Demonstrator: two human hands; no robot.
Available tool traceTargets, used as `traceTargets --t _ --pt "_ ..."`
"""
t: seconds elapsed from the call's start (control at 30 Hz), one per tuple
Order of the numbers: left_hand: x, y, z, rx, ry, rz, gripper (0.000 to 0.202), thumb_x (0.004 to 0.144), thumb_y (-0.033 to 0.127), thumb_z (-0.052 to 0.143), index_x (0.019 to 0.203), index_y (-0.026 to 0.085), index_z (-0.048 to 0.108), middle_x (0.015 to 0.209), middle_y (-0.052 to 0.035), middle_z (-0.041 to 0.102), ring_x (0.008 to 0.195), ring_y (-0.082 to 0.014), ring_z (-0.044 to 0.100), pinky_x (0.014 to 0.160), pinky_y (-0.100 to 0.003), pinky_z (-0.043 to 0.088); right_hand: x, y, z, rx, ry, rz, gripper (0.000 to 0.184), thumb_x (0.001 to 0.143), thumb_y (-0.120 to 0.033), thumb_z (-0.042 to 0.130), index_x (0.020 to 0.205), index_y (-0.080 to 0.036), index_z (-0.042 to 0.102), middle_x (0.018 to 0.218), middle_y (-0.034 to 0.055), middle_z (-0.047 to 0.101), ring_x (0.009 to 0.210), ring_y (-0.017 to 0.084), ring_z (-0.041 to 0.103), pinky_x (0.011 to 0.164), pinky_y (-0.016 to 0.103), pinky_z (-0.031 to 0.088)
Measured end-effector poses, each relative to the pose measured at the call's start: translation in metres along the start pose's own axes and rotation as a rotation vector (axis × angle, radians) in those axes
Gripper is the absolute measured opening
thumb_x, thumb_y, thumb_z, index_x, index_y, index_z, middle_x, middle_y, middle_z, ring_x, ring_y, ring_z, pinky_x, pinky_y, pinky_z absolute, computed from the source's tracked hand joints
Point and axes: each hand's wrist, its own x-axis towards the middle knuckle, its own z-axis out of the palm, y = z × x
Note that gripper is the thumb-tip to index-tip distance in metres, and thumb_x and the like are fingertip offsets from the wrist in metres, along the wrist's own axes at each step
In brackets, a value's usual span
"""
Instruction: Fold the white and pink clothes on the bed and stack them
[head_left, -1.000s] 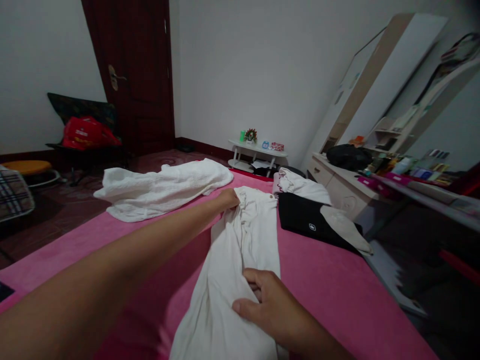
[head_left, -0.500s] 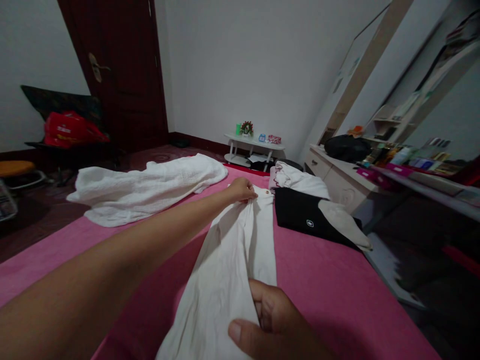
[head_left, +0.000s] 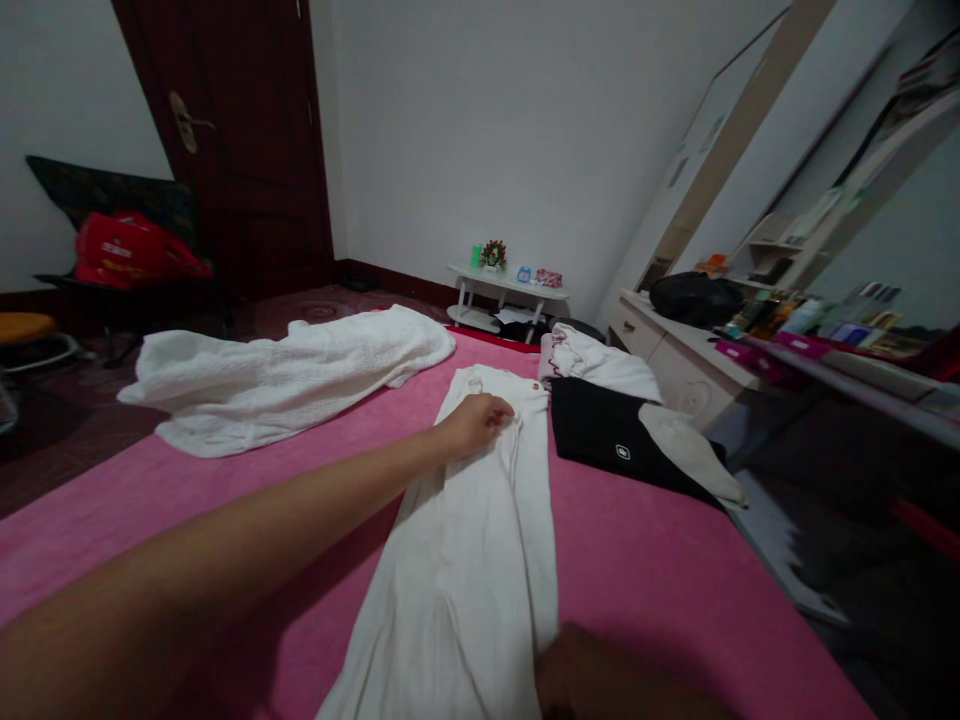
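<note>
A long white garment [head_left: 465,545] with a small brown button near its far end lies lengthwise on the pink bed cover [head_left: 645,570]. My left hand [head_left: 476,424] rests on its upper part, the fingers curled in on the cloth. At the bottom of the view my right hand [head_left: 592,675] is at the garment's right edge; it is dark and smeared, so its fingers cannot be made out. Folds run down the length of the cloth, and its near end goes out of view.
Another white cloth [head_left: 292,375] lies at the far left of the bed. Folded black clothing [head_left: 600,425] with a pale piece lies on the right, before a folded whitish cloth [head_left: 600,362]. Beyond stand a small white table [head_left: 510,283] and a cluttered dresser [head_left: 675,350].
My left hand has come slightly nearer and down onto the cloth. My right hand has moved down and right, and the garment's folded-over layer now lies flatter and wider.
</note>
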Motion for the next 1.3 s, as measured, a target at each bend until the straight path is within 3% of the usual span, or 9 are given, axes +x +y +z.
traceTargets --t 0.07,0.17,0.33,0.47,0.57,0.73,0.83,1.07,1.3 --pt "-0.018 0.002 0.001 0.208 0.125 0.093 0.031 0.074 0.009 0.063 0.103 0.019 0.066 0.106 -0.0061 0.065 0.101 -0.0201 0.06 0.09 -0.031 0.045 0.007 -0.004 -0.022 -0.157 0.101 0.015 0.024 0.066 -0.035 0.071 0.055 -0.018 0.059 0.048 -0.0036 0.051 0.046 0.009 0.044 0.045 0.022 0.029" --pt "-0.039 0.004 0.007 0.339 0.243 0.079 0.024 0.075 0.022 0.069 0.099 0.02 0.065 0.107 -0.0068 0.061 0.104 -0.0226 0.056 0.089 -0.033 0.045 0.041 -0.01 -0.062 -0.222 0.318 -0.075 0.026 0.076 -0.038 0.061 0.061 -0.017 0.059 0.052 -0.0013 0.056 0.044 0.01 0.048 0.045 0.022 0.032" --pt "-0.049 0.005 0.017 0.345 0.236 0.057 0.019 0.077 0.027 0.069 0.094 0.02 0.065 0.099 -0.0057 0.06 0.098 -0.0218 0.055 0.084 -0.031 0.045 0.131 -0.018 -0.118 -0.288 0.818 -0.294 0.018 0.077 -0.025 0.058 0.09 -0.014 0.064 0.083 0.0056 0.068 0.067 0.014 0.061 0.061 0.024 0.045" --pt "-0.048 0.007 0.016 0.345 0.225 0.068 0.017 0.077 0.025 0.069 0.092 0.02 0.065 0.098 -0.0047 0.06 0.097 -0.0215 0.055 0.083 -0.031 0.044 0.183 -0.023 -0.145 -0.473 1.036 -0.236 0.029 0.081 -0.011 0.05 0.106 -0.016 0.064 0.106 0.0087 0.067 0.092 0.016 0.062 0.083 0.027 0.045" --pt "-0.048 0.007 0.015 0.33 0.222 0.057 0.016 0.076 0.024 0.069 0.092 0.021 0.065 0.099 -0.0043 0.06 0.098 -0.0219 0.055 0.083 -0.031 0.045 0.207 -0.025 -0.161 -0.551 1.028 -0.149 0.038 0.082 -0.009 0.05 0.116 -0.019 0.062 0.111 0.0085 0.067 0.097 0.016 0.062 0.086 0.027 0.044" --pt "-0.047 0.002 0.015 0.304 0.214 0.028 0.019 0.076 0.027 0.069 0.094 0.023 0.064 0.103 -0.0041 0.059 0.101 -0.022 0.055 0.082 -0.031 0.046 0.225 -0.03 -0.186 -0.592 0.955 -0.069 0.012 0.072 -0.017 0.063 0.08 -0.016 0.072 0.085 0.0078 0.072 0.083 0.018 0.065 0.072 0.023 0.045" --pt "-0.047 0.0 0.017 0.279 0.231 -0.002 0.023 0.076 0.029 0.068 0.098 0.025 0.063 0.106 -0.003 0.057 0.099 -0.0206 0.057 0.08 -0.03 0.047 0.229 -0.03 -0.194 -0.592 1.026 0.002 0.019 0.077 -0.017 0.053 0.075 -0.013 0.071 0.074 0.01 0.071 0.077 0.019 0.065 0.066 0.023 0.044" --pt "-0.045 -0.001 0.013 0.406 0.188 -0.034 0.037 0.079 0.04 0.066 0.114 0.028 0.064 0.112 -0.005 0.059 0.103 -0.0251 0.056 0.084 -0.035 0.046 0.236 -0.015 -0.178 -0.616 1.157 0.1 0.027 0.081 -0.025 0.052 0.103 -0.015 0.065 0.1 0.0148 0.069 0.094 0.025 0.065 0.076 0.031 0.047" --pt "-0.043 -0.013 0.006 0.429 0.102 -0.002 0.048 0.082 0.054 0.058 0.124 0.031 0.06 0.123 -0.0042 0.058 0.109 -0.0268 0.053 0.087 -0.035 0.044 0.209 -0.012 -0.154 -0.715 0.969 -0.069 0.049 0.084 -0.016 0.051 0.132 -0.016 0.044 0.118 0.0129 0.06 0.107 0.024 0.059 0.09 0.035 0.046"
